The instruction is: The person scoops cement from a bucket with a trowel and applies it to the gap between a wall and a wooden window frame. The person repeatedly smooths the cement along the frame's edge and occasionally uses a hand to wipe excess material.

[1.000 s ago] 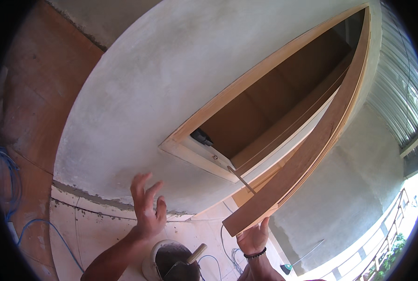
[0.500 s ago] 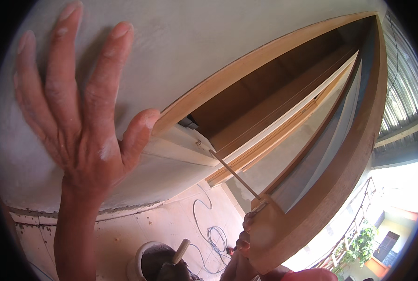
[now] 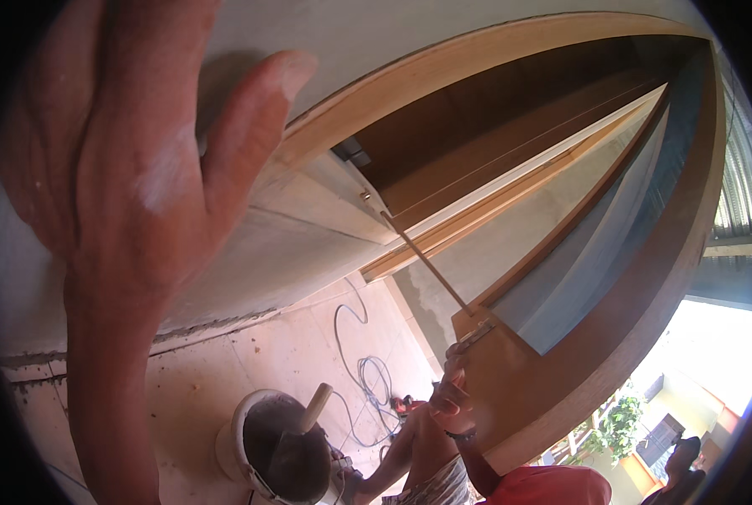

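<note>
My left hand point(image 3: 132, 168) is large at the left, its back to me, thumb spread from the fingers. It lies over the grey plastered wall point(image 3: 249, 261), and its fingertips run out of the picture. Pale dust marks the skin. Near the thumb tip is the wooden window frame point(image 3: 350, 101). From its lower part a thin stay rod point(image 3: 430, 269) reaches to the swung-out wooden sash point(image 3: 578, 362) with its glass pane. My right hand is out of sight.
A co-worker's hand point(image 3: 453, 394) is at the sash's lower corner by a metal fitting; a red shirt point(image 3: 552, 486) shows below. On the tiled floor point(image 3: 199, 379) stand a bucket point(image 3: 234, 433) of grey mortar with a wooden-handled trowel point(image 3: 313, 408) and a coiled cable point(image 3: 374, 374).
My left hand looks larger and higher, its fingertips now cut off by the edge. The view has shifted, showing more of the bucket and the co-worker's leg, arm and red shirt.
</note>
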The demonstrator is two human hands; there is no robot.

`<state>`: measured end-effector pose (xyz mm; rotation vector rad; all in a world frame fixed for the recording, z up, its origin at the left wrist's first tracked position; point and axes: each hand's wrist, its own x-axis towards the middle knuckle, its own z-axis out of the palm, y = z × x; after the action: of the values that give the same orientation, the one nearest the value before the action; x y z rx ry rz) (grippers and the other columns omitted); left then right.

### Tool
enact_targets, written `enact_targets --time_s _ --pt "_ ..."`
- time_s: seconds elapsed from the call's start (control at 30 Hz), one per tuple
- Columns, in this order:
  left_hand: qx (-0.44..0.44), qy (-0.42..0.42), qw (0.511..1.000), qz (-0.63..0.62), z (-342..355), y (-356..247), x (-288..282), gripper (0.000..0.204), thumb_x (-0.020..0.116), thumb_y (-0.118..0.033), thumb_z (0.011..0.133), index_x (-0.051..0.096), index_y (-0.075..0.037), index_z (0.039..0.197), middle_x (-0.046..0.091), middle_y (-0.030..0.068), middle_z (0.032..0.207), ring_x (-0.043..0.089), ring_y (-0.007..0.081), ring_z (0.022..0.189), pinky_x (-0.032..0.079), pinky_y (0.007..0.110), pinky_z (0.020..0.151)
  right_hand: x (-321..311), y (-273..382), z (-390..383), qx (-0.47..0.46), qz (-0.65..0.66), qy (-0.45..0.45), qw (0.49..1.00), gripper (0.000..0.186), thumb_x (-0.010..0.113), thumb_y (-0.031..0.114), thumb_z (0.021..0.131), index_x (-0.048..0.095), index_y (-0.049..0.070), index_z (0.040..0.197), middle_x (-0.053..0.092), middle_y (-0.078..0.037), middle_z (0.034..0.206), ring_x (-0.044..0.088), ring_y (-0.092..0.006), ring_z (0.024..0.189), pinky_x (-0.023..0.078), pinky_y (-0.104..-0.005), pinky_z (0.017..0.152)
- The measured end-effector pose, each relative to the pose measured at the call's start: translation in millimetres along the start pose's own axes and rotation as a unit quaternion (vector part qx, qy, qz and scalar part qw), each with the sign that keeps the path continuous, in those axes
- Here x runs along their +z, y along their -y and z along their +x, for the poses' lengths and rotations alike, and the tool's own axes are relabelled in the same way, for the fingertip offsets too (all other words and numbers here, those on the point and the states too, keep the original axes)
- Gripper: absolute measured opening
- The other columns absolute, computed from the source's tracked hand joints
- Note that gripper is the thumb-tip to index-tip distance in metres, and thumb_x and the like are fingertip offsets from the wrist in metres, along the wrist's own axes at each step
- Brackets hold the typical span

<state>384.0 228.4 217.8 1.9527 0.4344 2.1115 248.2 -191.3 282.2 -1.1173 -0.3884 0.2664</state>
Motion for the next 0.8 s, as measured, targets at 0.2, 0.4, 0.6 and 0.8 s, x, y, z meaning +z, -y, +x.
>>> enact_targets --time_s 0.2,0.4,0.6,0.8 --pt "0.002 -0.036 0.998 0.058 10 -15 -6 0.050 0.051 -0.028 0.095 0.049 -0.003 0.138 0.033 0.0197 0.150 0.032 0.0374 0.136 0.030 0.050 0.109 -17 -12 1 0.013 0.050 0.050 0.997 0.069 0.055 0.045 0.095 0.029 0.003 0.143 0.048 -0.022 0.132 0.057 -0.0370 0.109 0.048 -0.0571 0.087" --pt "-0.061 -0.047 0.996 -0.042 9 -15 -17 0.049 0.049 -0.026 0.096 0.047 -0.002 0.139 0.028 0.0191 0.153 0.024 0.0381 0.140 0.022 0.053 0.113 -28 6 11 0.046 0.069 0.100 0.992 0.072 0.054 0.045 0.095 0.025 0.002 0.145 0.046 -0.025 0.133 0.057 -0.0390 0.107 0.049 -0.0594 0.084" --pt "-0.145 0.110 0.831 -0.526 -47 -106 -77 0.059 0.052 -0.005 0.087 0.037 0.002 0.143 0.028 0.0259 0.150 0.020 0.0395 0.143 0.016 0.055 0.116 -136 -7 40 0.013 0.059 -0.073 0.996 0.053 0.054 0.032 0.097 0.038 0.003 0.138 0.054 -0.018 0.126 0.058 -0.0312 0.109 0.050 -0.0494 0.089" --pt "-0.430 0.372 0.372 -0.733 -87 -179 -151 0.045 0.067 0.002 0.080 0.055 -0.005 0.123 0.059 0.0029 0.112 0.057 0.0135 0.101 0.047 0.032 0.088 -193 -8 143 -0.028 0.029 -0.156 0.987 0.038 0.055 0.023 0.098 0.050 0.003 0.130 0.061 -0.013 0.118 0.060 -0.0243 0.107 0.051 -0.0404 0.089"
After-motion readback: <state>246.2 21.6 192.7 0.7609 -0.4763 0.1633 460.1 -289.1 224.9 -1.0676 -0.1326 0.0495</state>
